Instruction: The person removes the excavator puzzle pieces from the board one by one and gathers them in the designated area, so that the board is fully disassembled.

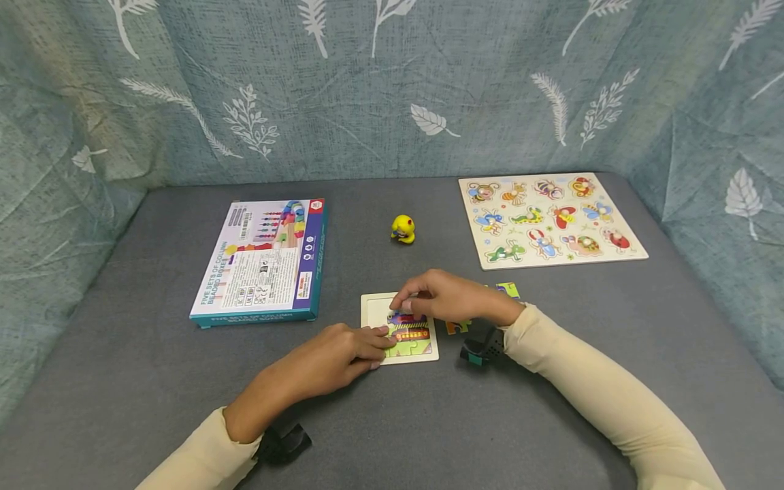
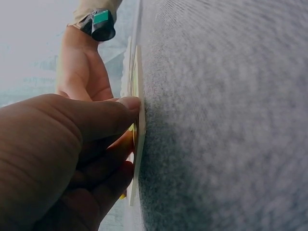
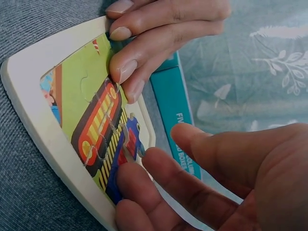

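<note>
On the grey worktop (image 1: 398,422): one puzzle tray (image 1: 374,309), nearer than one yellow toy (image 1: 403,228); one box (image 1: 260,265) left, one insect board (image 1: 631,254) right, twelve figures (image 1: 563,217). Left hand (image 1: 337,354): fingers straight, resting on the puzzle. Right hand (image 1: 447,294): fingertips touching its blue pieces (image 3: 112,186), thumb apart. Right wrist view shows seams the right hand covers from the head. Loose pieces (image 1: 457,327) partly behind right forearm, can't count. Curtain (image 1: 392,88) behind.
</note>
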The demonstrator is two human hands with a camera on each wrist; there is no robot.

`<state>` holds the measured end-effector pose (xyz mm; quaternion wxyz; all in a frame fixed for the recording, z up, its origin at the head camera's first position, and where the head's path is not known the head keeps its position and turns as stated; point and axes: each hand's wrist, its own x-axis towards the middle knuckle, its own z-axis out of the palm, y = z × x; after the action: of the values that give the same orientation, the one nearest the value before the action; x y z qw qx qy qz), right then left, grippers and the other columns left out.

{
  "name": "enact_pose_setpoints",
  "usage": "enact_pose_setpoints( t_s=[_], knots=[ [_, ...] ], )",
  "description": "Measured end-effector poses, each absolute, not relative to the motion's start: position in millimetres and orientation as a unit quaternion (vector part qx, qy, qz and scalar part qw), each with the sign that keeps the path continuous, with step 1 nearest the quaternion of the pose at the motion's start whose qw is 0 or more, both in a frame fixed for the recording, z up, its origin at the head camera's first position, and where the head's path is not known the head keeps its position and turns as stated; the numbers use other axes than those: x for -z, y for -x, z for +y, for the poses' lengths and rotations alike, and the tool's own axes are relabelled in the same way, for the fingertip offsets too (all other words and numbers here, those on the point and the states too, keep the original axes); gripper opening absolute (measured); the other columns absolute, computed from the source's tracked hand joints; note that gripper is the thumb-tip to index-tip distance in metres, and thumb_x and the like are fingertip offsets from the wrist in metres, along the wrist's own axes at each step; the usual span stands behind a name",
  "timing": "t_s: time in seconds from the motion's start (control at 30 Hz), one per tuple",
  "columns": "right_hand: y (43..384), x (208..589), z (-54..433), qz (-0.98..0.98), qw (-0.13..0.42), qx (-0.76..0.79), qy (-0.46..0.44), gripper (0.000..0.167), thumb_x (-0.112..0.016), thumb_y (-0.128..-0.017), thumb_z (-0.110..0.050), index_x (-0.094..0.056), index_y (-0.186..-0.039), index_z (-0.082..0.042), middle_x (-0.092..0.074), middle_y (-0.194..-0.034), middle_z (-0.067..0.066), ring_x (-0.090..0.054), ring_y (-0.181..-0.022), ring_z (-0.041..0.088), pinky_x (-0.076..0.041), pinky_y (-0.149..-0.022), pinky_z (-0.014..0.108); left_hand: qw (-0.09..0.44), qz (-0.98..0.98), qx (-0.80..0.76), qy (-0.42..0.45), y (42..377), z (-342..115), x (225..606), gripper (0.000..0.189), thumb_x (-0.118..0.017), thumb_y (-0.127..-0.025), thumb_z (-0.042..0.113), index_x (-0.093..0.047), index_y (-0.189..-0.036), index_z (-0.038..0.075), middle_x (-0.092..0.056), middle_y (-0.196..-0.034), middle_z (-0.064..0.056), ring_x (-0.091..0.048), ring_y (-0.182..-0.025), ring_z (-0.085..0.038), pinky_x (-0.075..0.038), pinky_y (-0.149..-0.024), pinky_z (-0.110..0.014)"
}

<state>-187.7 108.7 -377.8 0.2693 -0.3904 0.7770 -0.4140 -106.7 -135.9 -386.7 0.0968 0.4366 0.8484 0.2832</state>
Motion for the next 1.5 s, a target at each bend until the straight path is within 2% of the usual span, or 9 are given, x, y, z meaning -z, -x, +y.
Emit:
enact_pose_setpoints(
  t_s=[0.17,0.4,0.47,0.67,0.93,1.33,1.5],
  knots=[
    [187,376,109,0.781,0.262,0.413,0.388,0.025,-0.049,-0.101,-0.007,-0.068,-0.117,-0.002,-0.068,-0.099,0.005,-0.056,-0.074,0.013,-0.047,-0.068,0.027,0.094,0.847,-0.285,-0.439,107,-137,386,0.021,-0.068,-0.091,0.004,-0.074,-0.111,0.004,-0.065,-0.124,-0.003,-0.054,-0.123,-0.017,-0.046,-0.097,-0.038],
    [186,377,105,0.782,0.240,0.429,0.383,0.019,-0.055,-0.099,-0.003,-0.070,-0.111,-0.002,-0.069,-0.099,0.005,-0.063,-0.082,0.013,-0.050,-0.074,0.027,0.090,0.849,-0.282,-0.438,107,-137,386,0.019,-0.067,-0.091,0.004,-0.075,-0.109,0.004,-0.066,-0.123,-0.003,-0.054,-0.123,-0.018,-0.046,-0.097,-0.039],
    [186,378,104,0.781,0.235,0.435,0.382,0.019,-0.056,-0.097,-0.001,-0.070,-0.109,-0.001,-0.068,-0.096,0.004,-0.062,-0.077,0.014,-0.050,-0.070,0.027,0.088,0.849,-0.281,-0.438,107,-137,387,0.019,-0.067,-0.091,0.004,-0.075,-0.109,0.004,-0.066,-0.123,-0.003,-0.054,-0.123,-0.017,-0.047,-0.097,-0.039],
    [184,380,99,0.786,0.220,0.430,0.387,0.019,-0.063,-0.091,0.002,-0.071,-0.108,-0.002,-0.067,-0.102,0.005,-0.059,-0.072,0.010,-0.048,-0.064,0.026,0.087,0.849,-0.281,-0.440,107,-138,388,0.020,-0.067,-0.091,0.005,-0.075,-0.109,0.004,-0.065,-0.124,-0.002,-0.054,-0.124,-0.018,-0.046,-0.097,-0.040],
    [181,381,96,0.803,0.204,0.406,0.386,0.018,-0.070,-0.088,-0.001,-0.071,-0.106,-0.003,-0.067,-0.103,0.005,-0.061,-0.076,0.008,-0.051,-0.068,0.025,0.092,0.849,-0.281,-0.438,108,-137,387,0.020,-0.067,-0.092,0.005,-0.075,-0.109,0.004,-0.065,-0.125,-0.002,-0.053,-0.124,-0.017,-0.046,-0.097,-0.040],
    [180,377,93,0.837,0.191,0.332,0.391,0.023,-0.066,-0.092,-0.004,-0.069,-0.114,-0.006,-0.062,-0.098,0.001,-0.057,-0.082,0.010,-0.049,-0.073,0.025,0.096,0.849,-0.280,-0.437,108,-137,386,0.019,-0.067,-0.092,0.006,-0.075,-0.108,0.006,-0.064,-0.126,-0.002,-0.053,-0.125,-0.017,-0.046,-0.097,-0.041],
    [180,374,93,0.845,0.191,0.309,0.392,0.018,-0.066,-0.091,-0.002,-0.073,-0.107,-0.005,-0.059,-0.095,0.001,-0.058,-0.082,0.010,-0.049,-0.073,0.023,0.096,0.849,-0.281,-0.437,107,-137,387,0.019,-0.067,-0.091,0.006,-0.075,-0.109,0.005,-0.064,-0.126,-0.002,-0.053,-0.124,-0.018,-0.046,-0.097,-0.041]
  ],
)
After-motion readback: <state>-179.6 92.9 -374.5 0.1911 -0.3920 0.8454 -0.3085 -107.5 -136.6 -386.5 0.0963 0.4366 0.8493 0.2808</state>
